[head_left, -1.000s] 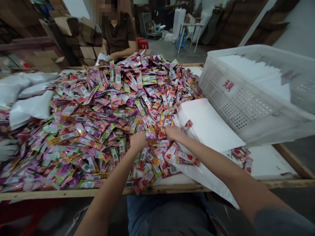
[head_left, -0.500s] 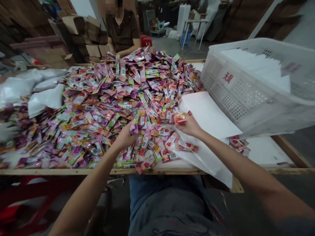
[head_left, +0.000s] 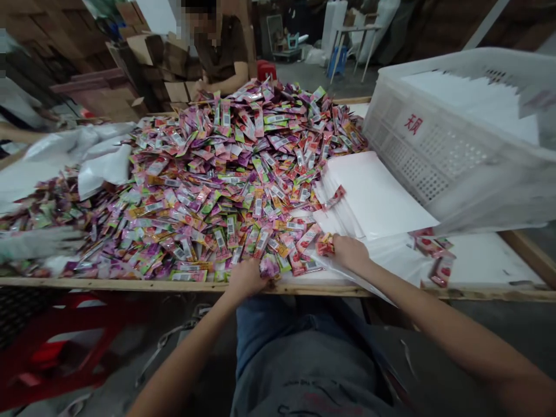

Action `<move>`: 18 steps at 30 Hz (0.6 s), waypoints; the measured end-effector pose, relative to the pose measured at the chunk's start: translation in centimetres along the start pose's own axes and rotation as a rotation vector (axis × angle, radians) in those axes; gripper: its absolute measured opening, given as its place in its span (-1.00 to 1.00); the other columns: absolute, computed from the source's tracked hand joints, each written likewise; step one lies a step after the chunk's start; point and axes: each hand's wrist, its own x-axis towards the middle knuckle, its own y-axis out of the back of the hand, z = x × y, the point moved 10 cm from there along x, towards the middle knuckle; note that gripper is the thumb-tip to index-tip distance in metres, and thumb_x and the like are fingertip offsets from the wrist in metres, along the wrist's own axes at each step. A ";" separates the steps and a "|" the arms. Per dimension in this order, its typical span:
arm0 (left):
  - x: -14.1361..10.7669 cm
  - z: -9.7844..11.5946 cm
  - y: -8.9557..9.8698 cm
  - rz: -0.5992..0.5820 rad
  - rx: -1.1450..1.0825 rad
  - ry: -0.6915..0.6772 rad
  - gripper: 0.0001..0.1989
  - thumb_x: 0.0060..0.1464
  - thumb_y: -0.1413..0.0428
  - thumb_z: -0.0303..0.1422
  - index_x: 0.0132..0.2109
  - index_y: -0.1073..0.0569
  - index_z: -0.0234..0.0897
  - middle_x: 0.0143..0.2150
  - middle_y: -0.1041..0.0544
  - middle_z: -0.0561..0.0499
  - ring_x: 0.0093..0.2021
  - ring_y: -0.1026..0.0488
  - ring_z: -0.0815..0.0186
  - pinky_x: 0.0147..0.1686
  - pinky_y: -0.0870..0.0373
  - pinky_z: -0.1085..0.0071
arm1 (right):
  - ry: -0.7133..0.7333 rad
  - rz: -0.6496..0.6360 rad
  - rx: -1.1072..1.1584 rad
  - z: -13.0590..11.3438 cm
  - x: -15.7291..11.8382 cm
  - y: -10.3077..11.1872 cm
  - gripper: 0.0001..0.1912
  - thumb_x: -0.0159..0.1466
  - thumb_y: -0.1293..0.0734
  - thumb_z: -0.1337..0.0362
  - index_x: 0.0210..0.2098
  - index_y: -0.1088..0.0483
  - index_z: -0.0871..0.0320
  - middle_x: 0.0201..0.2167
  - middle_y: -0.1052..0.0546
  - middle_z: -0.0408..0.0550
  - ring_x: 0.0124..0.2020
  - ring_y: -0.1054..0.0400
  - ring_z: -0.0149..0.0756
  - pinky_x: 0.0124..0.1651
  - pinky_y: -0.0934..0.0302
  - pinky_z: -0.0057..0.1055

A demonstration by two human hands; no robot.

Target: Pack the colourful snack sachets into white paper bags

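A large heap of small pink, purple, green and orange snack packets (head_left: 226, 174) covers the table. My left hand (head_left: 247, 279) is closed around some packets near the table's front edge, a purple one (head_left: 270, 265) showing at its fingers. Farther right, my right hand (head_left: 351, 253) is closed on a few packets too, a red-orange one (head_left: 325, 244) sticking out on its left side. Beneath my right hand and forearm lies a clear plastic bag (head_left: 391, 263). A stack of white bags (head_left: 377, 194) rests just beyond that hand.
A white perforated crate (head_left: 434, 145) holding white sheets stands at the right. Filled white bags (head_left: 104, 171) lie at the left. A co-worker's gloved hand (head_left: 47, 243) reaches in from the left; another person (head_left: 223, 55) sits across the heap. A wooden rim (head_left: 130, 284) edges the table.
Both my hands have come back toward the front edge with packets in them, the left also moving right. The co-worker's gloved hand has reached farther in. The view has shifted slightly.
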 end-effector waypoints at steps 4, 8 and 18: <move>-1.8 0.3 1.2 0.053 -0.143 -0.174 -0.78 -0.15 -0.09 -0.34 -0.27 -0.40 -0.27 -0.30 -0.49 -0.12 -0.24 -0.46 0.11 -0.27 -0.35 0.29 | 0.037 0.034 0.044 0.3 -0.9 1.1 -0.79 0.12 -0.27 0.23 -0.31 -0.39 0.24 -0.31 -0.49 0.20 -0.25 -0.39 -0.04 -0.29 -0.23 -0.26; -3.9 -1.6 4.0 0.267 -0.583 -0.357 -0.93 -0.14 -0.08 -0.39 -0.40 -0.36 -0.27 -0.24 -0.44 -0.07 -0.17 -0.40 0.23 -0.15 -0.33 0.36 | 0.405 0.350 0.310 -0.9 -4.4 5.5 -0.96 0.02 -0.31 0.32 -0.49 -0.37 0.15 -0.33 -0.48 0.08 -0.05 -0.28 -0.06 -0.05 -0.18 -0.22; -2.2 -9.2 6.6 0.829 -1.354 0.175 -0.68 -0.28 -0.22 -0.25 -0.33 -0.39 -0.30 -0.38 -0.50 0.01 -0.28 -0.45 0.25 -0.24 -0.41 0.32 | 0.056 0.433 1.006 -5.8 7.3 9.9 -0.79 -0.05 -0.38 0.19 -0.56 -0.29 0.17 -0.53 -0.47 -0.07 -0.45 -0.36 -0.27 -0.35 -0.26 -0.37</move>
